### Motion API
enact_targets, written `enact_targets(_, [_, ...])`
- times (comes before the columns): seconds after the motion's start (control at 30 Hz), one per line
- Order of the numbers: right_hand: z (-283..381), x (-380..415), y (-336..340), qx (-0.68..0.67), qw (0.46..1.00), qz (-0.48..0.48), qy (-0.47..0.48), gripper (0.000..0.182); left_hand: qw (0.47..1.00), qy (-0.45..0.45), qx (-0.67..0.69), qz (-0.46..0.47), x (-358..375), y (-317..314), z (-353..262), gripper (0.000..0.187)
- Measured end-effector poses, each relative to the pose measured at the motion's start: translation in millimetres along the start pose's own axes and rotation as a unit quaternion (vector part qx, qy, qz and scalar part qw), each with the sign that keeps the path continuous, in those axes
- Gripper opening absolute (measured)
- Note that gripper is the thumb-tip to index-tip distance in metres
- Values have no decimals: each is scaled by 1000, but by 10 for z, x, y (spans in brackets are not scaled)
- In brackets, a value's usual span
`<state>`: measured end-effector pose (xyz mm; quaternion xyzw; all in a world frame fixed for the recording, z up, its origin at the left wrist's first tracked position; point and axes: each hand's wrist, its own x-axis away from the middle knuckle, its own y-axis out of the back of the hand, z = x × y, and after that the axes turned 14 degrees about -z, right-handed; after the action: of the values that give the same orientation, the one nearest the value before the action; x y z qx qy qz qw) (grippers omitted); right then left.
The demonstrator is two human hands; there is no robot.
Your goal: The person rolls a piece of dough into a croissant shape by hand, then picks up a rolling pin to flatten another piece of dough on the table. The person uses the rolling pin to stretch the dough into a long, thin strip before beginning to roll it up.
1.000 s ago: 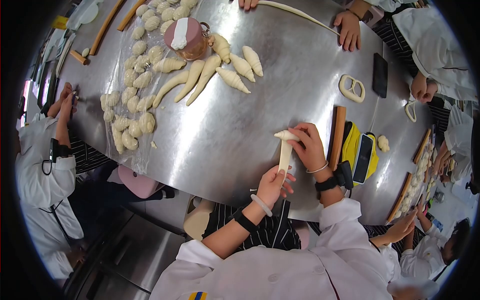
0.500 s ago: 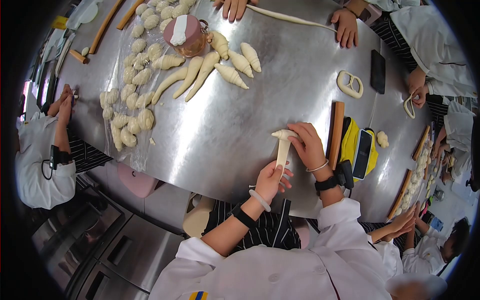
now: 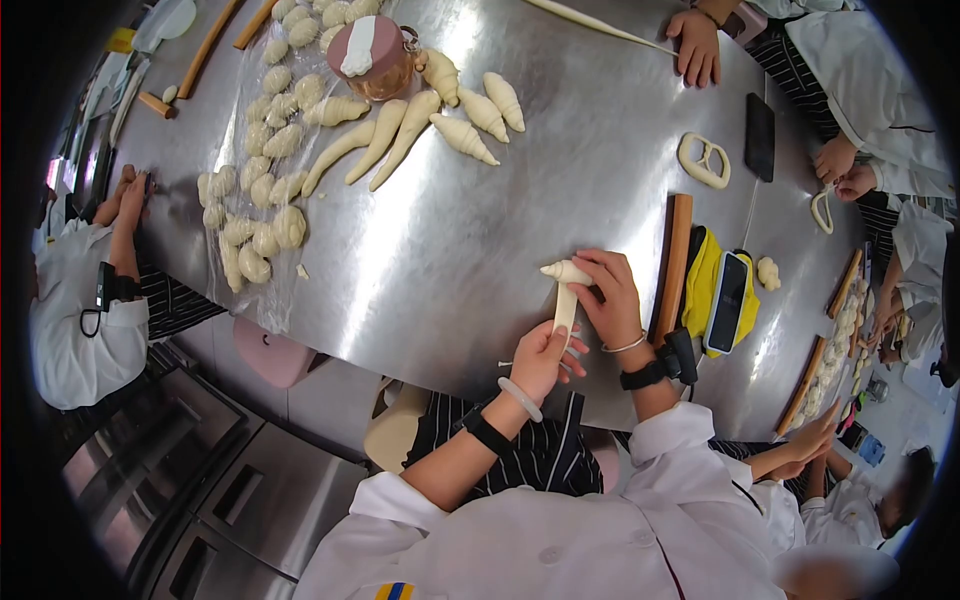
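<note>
A strip of dough [image 3: 565, 305] hangs from a small rolled end [image 3: 566, 271] over the steel table [image 3: 450, 290]. My left hand [image 3: 543, 358] pinches the lower end of the strip between thumb and fingers. The fingers of my right hand [image 3: 608, 293] are curled on the right side of the rolled end. Beyond my hands lie rolled, ridged dough pieces [image 3: 463, 138] and long tapered dough pieces [image 3: 407, 140]. A dough pretzel [image 3: 704, 161] rests farther right.
Right of my hands are a rolling pin [image 3: 673, 265], a yellow pouch [image 3: 700, 285] and a phone [image 3: 726, 302]. Dough balls under plastic [image 3: 262, 190] and a pink-lidded jar [image 3: 370, 55] stand at the left. Other people's hands [image 3: 697, 45] are around the table.
The strip between my hands looks shorter, with the rolled end slightly thicker. At the top, one of another person's hands has left the view. The whole view has shifted slightly.
</note>
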<state>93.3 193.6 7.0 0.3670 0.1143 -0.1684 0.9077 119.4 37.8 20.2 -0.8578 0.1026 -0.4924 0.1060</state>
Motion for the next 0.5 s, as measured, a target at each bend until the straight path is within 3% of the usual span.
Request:
enact_targets(0.2, [123, 111, -24, -31, 998, -13, -62, 33, 1000, 3, 9, -6, -3, 19, 67, 34])
enact_targets(0.43, [57, 75, 65, -14, 1000, 2, -27, 32, 1000, 9, 13, -13, -25, 19, 67, 32])
enact_targets(0.5, [129, 64, 80, -40, 992, 9, -120, 32, 1000, 7, 14, -14, -12, 13, 61, 32])
